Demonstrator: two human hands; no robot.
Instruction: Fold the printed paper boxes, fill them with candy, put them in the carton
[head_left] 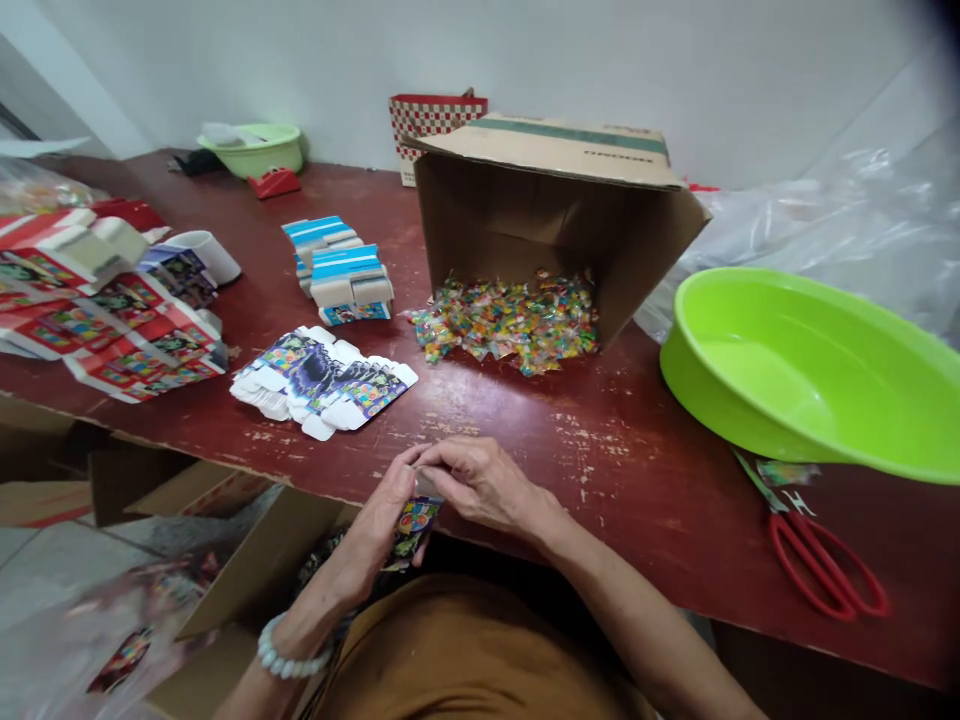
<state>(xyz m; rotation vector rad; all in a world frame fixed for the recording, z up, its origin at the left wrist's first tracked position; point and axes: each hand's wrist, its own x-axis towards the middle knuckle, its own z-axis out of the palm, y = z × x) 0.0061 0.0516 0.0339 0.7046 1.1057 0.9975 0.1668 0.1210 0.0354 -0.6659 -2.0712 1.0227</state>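
My left hand (380, 527) is closed around a small printed carton (417, 520) at the table's front edge, just above my lap. At the carton's top end, the bent fingers of my right hand (487, 487) pinch the pale flap. Part of the carton is hidden behind my left hand. Beyond my hands lies a fanned stack of flattened purple cartons (330, 380). A heap of small wrapped candies (517, 320) spills from a cardboard box (555, 170) lying on its side.
Blue-and-white carton bundles (346, 275) stand behind the flat stack, and red carton bundles (135, 330) are piled at left. Rightward are a green basin (810, 370) and red-handled scissors (821, 565). An open cardboard box (247, 560) stands below the table edge.
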